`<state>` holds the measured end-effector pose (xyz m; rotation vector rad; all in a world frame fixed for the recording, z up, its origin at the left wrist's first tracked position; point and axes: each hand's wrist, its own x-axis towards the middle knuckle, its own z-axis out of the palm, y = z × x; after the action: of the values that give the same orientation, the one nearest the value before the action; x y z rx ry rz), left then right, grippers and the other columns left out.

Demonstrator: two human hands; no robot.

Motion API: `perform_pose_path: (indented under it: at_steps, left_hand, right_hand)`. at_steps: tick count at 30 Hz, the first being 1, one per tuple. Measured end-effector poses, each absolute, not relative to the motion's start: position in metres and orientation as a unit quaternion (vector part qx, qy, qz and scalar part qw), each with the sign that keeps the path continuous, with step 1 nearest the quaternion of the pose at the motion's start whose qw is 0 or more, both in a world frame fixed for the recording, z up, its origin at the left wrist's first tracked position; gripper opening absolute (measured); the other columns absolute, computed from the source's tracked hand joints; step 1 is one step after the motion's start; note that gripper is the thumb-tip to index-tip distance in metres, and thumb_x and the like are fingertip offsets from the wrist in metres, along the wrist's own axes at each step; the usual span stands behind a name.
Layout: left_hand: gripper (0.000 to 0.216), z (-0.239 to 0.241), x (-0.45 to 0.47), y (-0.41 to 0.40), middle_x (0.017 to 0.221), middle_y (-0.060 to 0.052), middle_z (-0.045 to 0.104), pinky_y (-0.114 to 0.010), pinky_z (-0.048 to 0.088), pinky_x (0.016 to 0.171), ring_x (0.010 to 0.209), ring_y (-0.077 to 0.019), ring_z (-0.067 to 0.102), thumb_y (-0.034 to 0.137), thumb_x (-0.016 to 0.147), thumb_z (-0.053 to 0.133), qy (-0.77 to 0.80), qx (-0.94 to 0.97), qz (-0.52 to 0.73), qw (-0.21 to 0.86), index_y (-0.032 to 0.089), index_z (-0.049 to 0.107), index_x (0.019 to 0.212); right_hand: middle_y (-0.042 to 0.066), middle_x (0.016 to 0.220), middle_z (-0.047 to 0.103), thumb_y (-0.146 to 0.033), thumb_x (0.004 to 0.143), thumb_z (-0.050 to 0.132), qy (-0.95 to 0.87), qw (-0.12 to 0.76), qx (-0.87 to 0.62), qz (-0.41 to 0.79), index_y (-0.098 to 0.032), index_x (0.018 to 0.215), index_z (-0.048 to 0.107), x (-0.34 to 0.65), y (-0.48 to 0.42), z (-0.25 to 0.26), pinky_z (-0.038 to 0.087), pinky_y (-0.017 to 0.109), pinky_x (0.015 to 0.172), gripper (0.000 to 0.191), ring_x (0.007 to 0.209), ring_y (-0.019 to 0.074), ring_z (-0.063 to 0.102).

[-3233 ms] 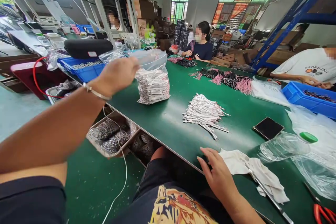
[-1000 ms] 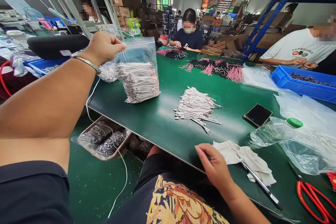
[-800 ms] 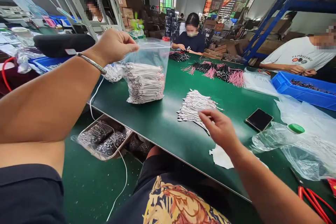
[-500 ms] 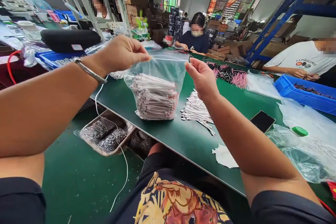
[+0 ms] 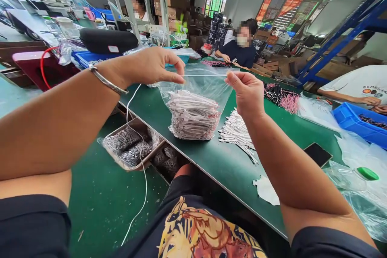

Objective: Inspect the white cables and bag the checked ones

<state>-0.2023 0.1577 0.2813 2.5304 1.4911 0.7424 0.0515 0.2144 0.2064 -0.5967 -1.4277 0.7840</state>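
Note:
A clear zip bag [image 5: 199, 88] packed with white wire pieces stands on the green table [image 5: 211, 157]. My left hand [image 5: 151, 66] pinches the bag's top left corner. My right hand [image 5: 248, 92] pinches the top right corner, so the bag's mouth is stretched between them. A loose pile of the same white wire pieces [image 5: 237, 133] lies on the table just behind my right wrist.
A phone [image 5: 317, 154], a lying plastic bottle with a green cap [image 5: 359, 175], clear bags and a white cloth [image 5: 267, 189] sit at the right. Pink-and-black wire bundles [image 5: 279, 96] lie farther back. Two people work across the table. A tray of parts [image 5: 130, 151] sits below the left edge.
My right hand left the table edge, rose and took the bag's top right corner. My left hand brought the bag closer. The view shifted slightly.

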Motion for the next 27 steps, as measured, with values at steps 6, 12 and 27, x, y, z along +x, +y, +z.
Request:
perform_pose_path:
  at_steps: [6, 12, 27]
  left_hand:
    - [0.032, 0.281, -0.243, 0.15, 0.106, -0.006, 0.068, -0.035, 0.033, 0.094, 0.097, -0.0198, 0.055, 0.046, 0.069, 0.069, 0.566, 0.797, 0.206, 0.046, 0.016, 0.071, 0.08]
    - [0.034, 0.281, -0.258, 0.15, 0.081, -0.001, 0.071, -0.026, 0.038, 0.075, 0.073, -0.0114, 0.055, 0.044, 0.07, 0.065, 0.616, 0.761, 0.187, 0.08, 0.016, 0.07, 0.088]
    - [0.045, 0.252, -0.262, 0.158, 0.071, 0.004, 0.07, -0.034, 0.039, 0.074, 0.072, -0.0123, 0.05, 0.041, 0.06, 0.08, 0.519, 0.709, 0.424, 0.219, 0.023, 0.063, 0.098]
  right_hand:
    - [-0.001, 0.069, 0.065, -0.034, 0.071, 0.073, -0.645, 0.616, -0.297, 0.34, -0.019, 0.073, 0.067, 0.062, 0.219, 0.211, 0.048, 0.028, 0.07, 0.016, 0.064, 0.0106, 0.058]
    - [0.001, 0.069, 0.066, -0.031, 0.071, 0.073, -0.703, 0.543, -0.337, 0.312, -0.017, 0.071, 0.068, 0.075, 0.219, 0.227, 0.045, 0.027, 0.06, 0.014, 0.061, 0.0104, 0.056]
    - [-0.004, 0.052, 0.056, -0.034, 0.067, 0.075, -0.761, 0.48, -0.372, 0.23, -0.02, 0.068, 0.069, 0.102, 0.224, 0.239, 0.025, 0.026, 0.043, 0.015, 0.042, 0.0072, 0.03]
